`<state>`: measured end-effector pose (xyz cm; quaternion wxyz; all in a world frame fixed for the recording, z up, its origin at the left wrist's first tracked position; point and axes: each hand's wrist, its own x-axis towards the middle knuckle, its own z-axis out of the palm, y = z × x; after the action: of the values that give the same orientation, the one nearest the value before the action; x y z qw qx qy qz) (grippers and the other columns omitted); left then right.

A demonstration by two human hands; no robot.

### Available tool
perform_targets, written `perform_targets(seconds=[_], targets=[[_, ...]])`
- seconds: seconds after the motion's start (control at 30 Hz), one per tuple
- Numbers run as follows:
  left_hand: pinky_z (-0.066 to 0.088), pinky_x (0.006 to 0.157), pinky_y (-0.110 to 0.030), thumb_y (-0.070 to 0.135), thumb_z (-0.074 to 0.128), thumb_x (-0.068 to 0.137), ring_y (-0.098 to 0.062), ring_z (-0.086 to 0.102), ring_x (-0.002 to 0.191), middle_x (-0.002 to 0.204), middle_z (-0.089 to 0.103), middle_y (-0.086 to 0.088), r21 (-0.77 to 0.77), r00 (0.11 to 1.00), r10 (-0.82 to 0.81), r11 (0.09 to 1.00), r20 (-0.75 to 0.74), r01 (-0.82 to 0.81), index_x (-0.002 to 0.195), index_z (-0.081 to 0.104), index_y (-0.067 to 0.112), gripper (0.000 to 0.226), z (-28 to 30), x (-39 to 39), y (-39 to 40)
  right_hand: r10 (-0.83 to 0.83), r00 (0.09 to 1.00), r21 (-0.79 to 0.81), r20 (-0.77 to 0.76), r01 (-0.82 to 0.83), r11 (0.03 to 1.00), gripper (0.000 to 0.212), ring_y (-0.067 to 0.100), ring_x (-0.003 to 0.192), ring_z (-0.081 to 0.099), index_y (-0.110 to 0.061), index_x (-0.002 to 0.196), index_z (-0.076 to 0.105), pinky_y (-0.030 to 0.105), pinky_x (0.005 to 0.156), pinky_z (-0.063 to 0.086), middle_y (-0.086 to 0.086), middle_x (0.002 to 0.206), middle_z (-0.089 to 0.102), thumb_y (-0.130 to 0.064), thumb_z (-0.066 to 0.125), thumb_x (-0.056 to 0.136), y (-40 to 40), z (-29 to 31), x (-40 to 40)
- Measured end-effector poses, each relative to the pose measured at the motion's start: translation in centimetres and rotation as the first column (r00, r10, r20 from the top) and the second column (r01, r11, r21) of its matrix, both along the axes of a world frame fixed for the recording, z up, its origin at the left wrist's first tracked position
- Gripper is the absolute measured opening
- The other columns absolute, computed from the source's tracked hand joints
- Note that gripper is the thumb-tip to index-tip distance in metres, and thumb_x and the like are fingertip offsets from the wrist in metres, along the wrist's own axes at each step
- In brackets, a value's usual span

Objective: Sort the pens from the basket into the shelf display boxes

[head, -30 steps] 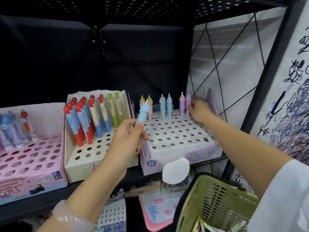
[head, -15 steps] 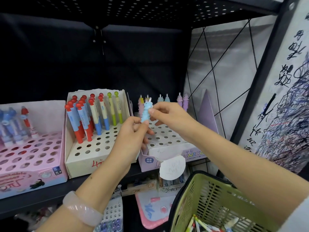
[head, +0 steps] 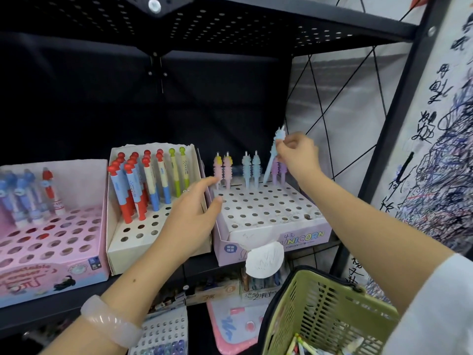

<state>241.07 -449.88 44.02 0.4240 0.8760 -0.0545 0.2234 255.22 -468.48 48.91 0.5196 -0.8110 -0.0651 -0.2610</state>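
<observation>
One blue pen (head: 274, 152) is pinched near its top by the right hand (head: 297, 156), tilted with its lower end at the back row of the unicorn box (head: 271, 226), while the left hand (head: 194, 216), fingers relaxed and empty, hovers beside that box's left edge.

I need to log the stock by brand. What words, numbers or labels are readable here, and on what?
"UNICORN": front of the lilac display box.
"6": orange sticker on the lower shelf box.
Round blue badge on the lilac box: too small.
Pink box front lettering: blurred.
Handwriting on the scribbled wall sheet: not legible.
</observation>
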Motion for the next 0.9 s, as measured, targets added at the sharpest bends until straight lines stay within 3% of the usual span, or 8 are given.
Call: perform_targets(seconds=[0.23, 0.4, 0.63, 0.77, 0.9], targets=[[0.025, 0.097, -0.021, 0.028, 0.046, 0.095, 0.003, 0.029, 0.116, 0.122, 0.037, 0.025, -0.019, 1.0, -0.029, 0.999, -0.008, 0.029, 0.129, 0.043, 0.036, 0.036, -0.2, 0.2, 0.8, -0.027, 0.999, -0.077, 0.043, 0.03, 0.997, 0.013, 0.003, 0.068, 0.053, -0.014, 0.094, 0.056, 0.004, 0.052, 0.036, -0.008, 0.075, 0.057, -0.025, 0.06, 0.09, 0.5, -1.5, 1.6], [0.025, 0.096, -0.02, 0.026, 0.046, 0.095, 0.004, 0.032, 0.117, 0.122, 0.04, 0.025, -0.028, 0.999, -0.041, 0.999, -0.006, 0.041, 0.129, 0.043, 0.035, 0.036, -0.3, 0.4, 0.8, -0.034, 0.999, -0.14, 0.037, 0.039, 0.989, 0.014, 0.015, 0.076, 0.058, -0.01, 0.091, 0.056, 0.026, 0.069, 0.047, 0.005, 0.08, 0.063, -0.023, 0.059, 0.089, 0.4, -1.1, 2.3], [0.024, 0.1, -0.02, 0.025, 0.046, 0.095, 0.004, 0.032, 0.119, 0.122, 0.039, 0.025, -0.038, 0.999, -0.042, 0.998, -0.025, 0.042, 0.132, 0.043, 0.033, 0.038, -0.5, 0.6, 0.6, -0.021, 0.999, -0.178, 0.035, 0.027, 0.984, 0.014, 0.017, 0.074, 0.058, -0.014, 0.083, 0.051, 0.03, 0.071, 0.049, 0.003, 0.073, 0.06, -0.022, 0.06, 0.089, 0.3, -1.3, 2.5], [0.024, 0.1, -0.022, 0.026, 0.046, 0.095, 0.004, 0.03, 0.117, 0.121, 0.038, 0.027, -0.038, 0.998, -0.045, 0.998, -0.032, 0.044, 0.132, 0.042, 0.034, 0.038, -0.6, 0.6, 0.4, -0.044, 0.999, -0.293, -0.025, 0.035, 0.956, 0.014, 0.023, 0.072, 0.06, -0.01, 0.084, 0.053, 0.032, 0.073, 0.051, 0.012, 0.076, 0.065, -0.022, 0.058, 0.09, 0.1, -2.3, 2.9], [0.024, 0.099, -0.022, 0.026, 0.046, 0.095, 0.004, 0.03, 0.116, 0.121, 0.037, 0.027, -0.023, 0.998, -0.043, 0.999, -0.034, 0.042, 0.132, 0.042, 0.035, 0.038, -0.6, 0.5, 0.3, -0.086, 0.994, -0.356, -0.065, 0.058, 0.933, 0.022, 0.026, 0.055, 0.055, -0.002, 0.089, 0.056, 0.037, 0.07, 0.054, 0.017, 0.074, 0.063, -0.024, 0.053, 0.093, 0.6, -2.1, 3.8]])
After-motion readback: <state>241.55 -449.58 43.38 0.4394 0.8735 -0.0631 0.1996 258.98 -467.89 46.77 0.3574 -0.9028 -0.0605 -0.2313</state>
